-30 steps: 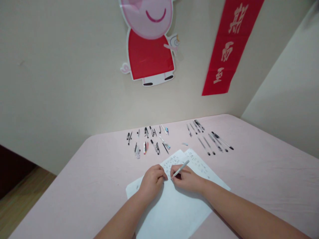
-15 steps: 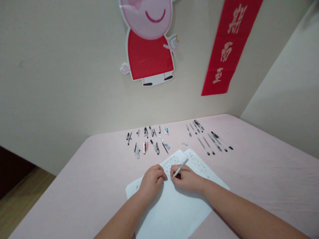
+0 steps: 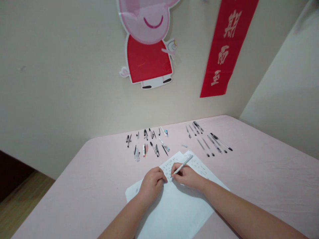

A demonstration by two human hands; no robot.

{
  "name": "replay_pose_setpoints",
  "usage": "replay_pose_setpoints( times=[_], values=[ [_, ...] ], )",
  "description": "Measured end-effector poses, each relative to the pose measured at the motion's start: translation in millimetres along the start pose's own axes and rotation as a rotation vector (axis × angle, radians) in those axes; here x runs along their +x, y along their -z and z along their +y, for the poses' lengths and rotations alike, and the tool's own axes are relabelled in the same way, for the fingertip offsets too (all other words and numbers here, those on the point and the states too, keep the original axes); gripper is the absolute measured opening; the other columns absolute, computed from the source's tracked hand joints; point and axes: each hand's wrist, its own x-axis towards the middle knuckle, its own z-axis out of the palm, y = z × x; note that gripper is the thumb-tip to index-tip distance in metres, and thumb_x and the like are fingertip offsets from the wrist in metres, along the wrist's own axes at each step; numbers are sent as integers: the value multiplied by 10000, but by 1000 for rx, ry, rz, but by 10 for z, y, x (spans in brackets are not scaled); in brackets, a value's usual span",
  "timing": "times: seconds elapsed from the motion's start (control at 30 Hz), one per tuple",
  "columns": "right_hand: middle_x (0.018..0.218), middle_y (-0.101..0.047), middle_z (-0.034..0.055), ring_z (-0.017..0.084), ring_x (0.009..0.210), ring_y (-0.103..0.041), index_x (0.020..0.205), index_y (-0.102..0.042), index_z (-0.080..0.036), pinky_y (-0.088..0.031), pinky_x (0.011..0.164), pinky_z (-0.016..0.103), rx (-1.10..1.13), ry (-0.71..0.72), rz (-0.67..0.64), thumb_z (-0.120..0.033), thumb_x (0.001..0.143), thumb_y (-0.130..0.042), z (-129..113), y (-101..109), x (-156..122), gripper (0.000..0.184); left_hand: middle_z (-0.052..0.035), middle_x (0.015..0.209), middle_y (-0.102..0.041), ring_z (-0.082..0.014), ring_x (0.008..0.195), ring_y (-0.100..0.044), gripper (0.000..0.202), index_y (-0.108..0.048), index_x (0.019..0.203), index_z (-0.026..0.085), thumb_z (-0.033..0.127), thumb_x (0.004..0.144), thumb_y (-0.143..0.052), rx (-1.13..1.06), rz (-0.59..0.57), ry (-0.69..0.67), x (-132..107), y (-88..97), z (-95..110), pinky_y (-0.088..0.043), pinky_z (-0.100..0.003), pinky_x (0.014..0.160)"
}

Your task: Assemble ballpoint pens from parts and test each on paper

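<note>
A slim whitish pen (image 3: 183, 163) is gripped in my right hand (image 3: 185, 176), its tip down at the paper by the thumb and its back end slanting up to the right. Under both hands lie white sheets of paper (image 3: 171, 212), overlapping and turned at an angle, with rows of small dark handwriting on their upper parts. My left hand (image 3: 153, 182) rests on the left side of the sheets, fingers curled in and nothing seen in them. Its fingertips are close to the pen tip, just left of it.
Beyond the paper, several pens and pen parts (image 3: 154, 149) lie in small groups on the pink cloth (image 3: 87, 192). More pens (image 3: 215, 144) lie at the right. A small light-blue piece (image 3: 184, 146) sits between. The wall (image 3: 74, 83) rises behind the table.
The pen leans further over to the right, its back end lower than before. My right hand has shifted only slightly. My left hand stays on the paper, and the view has tilted a little.
</note>
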Motion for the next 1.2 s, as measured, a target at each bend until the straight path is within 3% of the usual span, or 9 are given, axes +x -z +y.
replay_pose_setpoints(
  times=[0.27, 0.43, 0.57, 0.7, 0.87, 1.0, 1.2],
  values=[
    [578, -491, -46, 91, 542, -434, 694, -548, -173, -338, 513, 194, -304, 70, 70, -89, 672, -510, 35, 10, -27, 95, -46, 746, -621, -188, 773, -571, 341, -701, 650, 199, 38, 631, -401, -1, 5, 6, -7, 4, 3, -425, -308, 747],
    [658, -578, -9, 108, 607, -499, 742, -602, -162, -391, 572, 203, -263, 87, 82, -117, 716, -500, -20, 18, -31, 114, -46, 744, -617, -187, 763, -572, 337, -699, 648, 196, 41, 624, -401, -7, 2, 6, -4, 6, 3, -427, -306, 742],
    [631, -598, 1, 126, 611, -542, 926, -652, -156, -427, 627, 237, -218, 125, 89, -234, 832, -447, -23, 64, -9, 238, -45, 735, -613, -187, 766, -570, 350, -701, 656, 201, 39, 624, -393, -4, 4, -2, -1, 1, -5, -428, -310, 748],
    [634, -611, 15, 143, 621, -571, 1013, -632, -150, -451, 656, 269, -237, 155, 277, -322, 885, -383, 56, 206, 70, 329, -43, 723, -608, -182, 755, -568, 351, -697, 645, 197, 29, 615, -390, -14, -1, -3, -2, 1, -3, -428, -306, 740],
    [906, -661, 95, 222, 873, -606, 1028, -621, -149, -442, 857, 374, -412, 233, 619, -294, 839, -425, 263, 567, 213, 308, -41, 730, -605, -180, 751, -563, 351, -685, 633, 196, 13, 606, -388, -20, 15, 6, -4, 3, 13, -422, -305, 730],
    [1039, -648, 109, 251, 1105, -522, 1022, -629, -159, -357, 994, 425, -561, 290, 616, -237, 823, -420, 456, 774, 288, 298, -39, 733, -602, -180, 756, -561, 341, -678, 624, 191, 12, 600, -389, -28, 19, 17, -3, 1, 20, -418, -303, 733],
    [967, -690, 40, 246, 1205, -455, 1000, -627, -197, -210, 1062, 534, -705, 299, 423, -124, 817, -407, 583, 808, 395, 296, -41, 736, -601, -179, 754, -561, 328, -676, 625, 184, 18, 600, -394, -47, 19, 21, -15, 13, 39, -415, -301, 727]
  ],
)
